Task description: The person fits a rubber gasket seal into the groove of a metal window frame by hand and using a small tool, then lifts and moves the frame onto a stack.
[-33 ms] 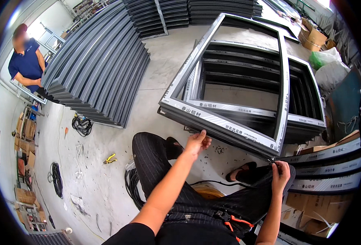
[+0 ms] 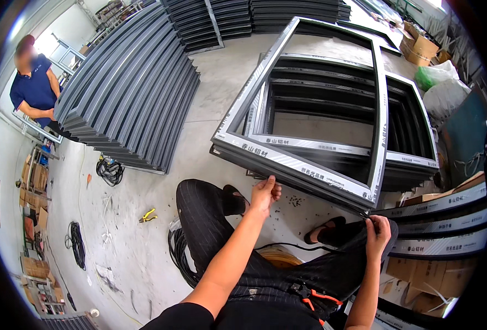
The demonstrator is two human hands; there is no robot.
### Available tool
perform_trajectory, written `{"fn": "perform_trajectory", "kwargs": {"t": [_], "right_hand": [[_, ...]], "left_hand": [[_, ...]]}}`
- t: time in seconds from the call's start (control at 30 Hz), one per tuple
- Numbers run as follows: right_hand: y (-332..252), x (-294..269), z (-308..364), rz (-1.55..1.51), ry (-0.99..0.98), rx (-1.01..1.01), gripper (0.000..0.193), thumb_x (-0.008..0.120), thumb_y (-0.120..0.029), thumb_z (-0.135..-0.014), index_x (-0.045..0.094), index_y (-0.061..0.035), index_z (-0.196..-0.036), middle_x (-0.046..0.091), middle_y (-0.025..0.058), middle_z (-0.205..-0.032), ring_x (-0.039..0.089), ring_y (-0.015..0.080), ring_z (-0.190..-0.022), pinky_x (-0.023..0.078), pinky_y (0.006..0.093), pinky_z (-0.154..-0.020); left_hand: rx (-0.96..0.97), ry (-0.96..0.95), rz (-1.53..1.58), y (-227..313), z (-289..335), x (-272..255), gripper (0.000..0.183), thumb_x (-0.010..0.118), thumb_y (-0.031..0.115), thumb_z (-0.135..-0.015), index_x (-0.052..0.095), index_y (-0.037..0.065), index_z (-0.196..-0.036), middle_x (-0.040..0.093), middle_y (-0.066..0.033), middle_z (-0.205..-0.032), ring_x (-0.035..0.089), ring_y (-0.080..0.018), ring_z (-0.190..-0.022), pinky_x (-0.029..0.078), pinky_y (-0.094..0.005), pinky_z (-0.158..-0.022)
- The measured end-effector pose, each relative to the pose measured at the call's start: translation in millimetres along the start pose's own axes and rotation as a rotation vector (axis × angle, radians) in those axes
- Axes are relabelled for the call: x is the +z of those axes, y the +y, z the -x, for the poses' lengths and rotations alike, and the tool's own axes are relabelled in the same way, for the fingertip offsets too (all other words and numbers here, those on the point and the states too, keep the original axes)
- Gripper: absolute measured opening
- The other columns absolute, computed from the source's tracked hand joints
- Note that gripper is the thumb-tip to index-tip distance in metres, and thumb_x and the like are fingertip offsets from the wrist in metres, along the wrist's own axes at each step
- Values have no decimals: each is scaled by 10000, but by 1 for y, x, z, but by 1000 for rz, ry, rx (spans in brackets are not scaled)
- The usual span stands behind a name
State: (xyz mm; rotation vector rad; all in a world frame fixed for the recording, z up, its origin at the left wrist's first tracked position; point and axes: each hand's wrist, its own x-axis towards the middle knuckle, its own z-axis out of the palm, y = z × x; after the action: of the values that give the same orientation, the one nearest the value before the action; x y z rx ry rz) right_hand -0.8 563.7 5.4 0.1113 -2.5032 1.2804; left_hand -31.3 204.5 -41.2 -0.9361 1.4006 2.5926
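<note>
A dark rectangular window frame (image 2: 309, 169), with printed silver film on its face, lies askew on a stack of similar frames (image 2: 411, 159). At its near edge is my left hand (image 2: 265, 196), fingers curled and thumb against the frame's side; what they grip, if anything, is hidden. By the near right corner, my right hand (image 2: 378, 234) pinches the end of a thin black piece that looks like a strip. A black strip (image 2: 304, 246) runs across between my legs, past a yellow-brown coil (image 2: 282, 258) on the floor; whether it joins the pinched piece I cannot tell.
A tall stack of dark profiles (image 2: 128, 93) stands left, with a person (image 2: 34, 82) behind it. Yellow-handled pliers (image 2: 148, 215) and black cable coils (image 2: 75, 245) lie on the floor. Film-covered profiles (image 2: 444, 225) and cardboard (image 2: 419, 275) are close on my right. Orange-handled tools (image 2: 315, 300) rest at my lap.
</note>
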Motion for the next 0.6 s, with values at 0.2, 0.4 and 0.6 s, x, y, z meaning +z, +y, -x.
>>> {"fn": "perform_trajectory", "kwargs": {"t": [0.2, 0.4, 0.6], "right_hand": [[3, -2, 2, 21, 12, 27, 103, 682, 1, -815, 620, 16, -896, 577, 79, -832, 571, 160, -722, 458, 252, -642], [-5, 3, 1, -10, -3, 59, 104, 684, 8, -804, 617, 21, -884, 584, 94, -828, 579, 182, -716, 459, 266, -631], [-1, -5, 4, 76, -16, 17, 89, 677, -7, -817, 615, 20, -875, 586, 98, -818, 573, 193, -725, 460, 279, -660]], "left_hand": [[-75, 33, -94, -10, 16, 35, 326, 665, 387, -889, 605, 67, -864, 632, -23, -759, 589, -121, -659, 503, -268, -601], [-40, -73, -42, -46, 13, 42, 302, 680, 343, -885, 594, 54, -875, 655, -51, -793, 609, -131, -658, 517, -263, -608], [-23, -38, -78, -10, 0, 14, 269, 691, 304, -880, 581, 61, -844, 652, -55, -756, 603, -130, -617, 512, -263, -579]]}}
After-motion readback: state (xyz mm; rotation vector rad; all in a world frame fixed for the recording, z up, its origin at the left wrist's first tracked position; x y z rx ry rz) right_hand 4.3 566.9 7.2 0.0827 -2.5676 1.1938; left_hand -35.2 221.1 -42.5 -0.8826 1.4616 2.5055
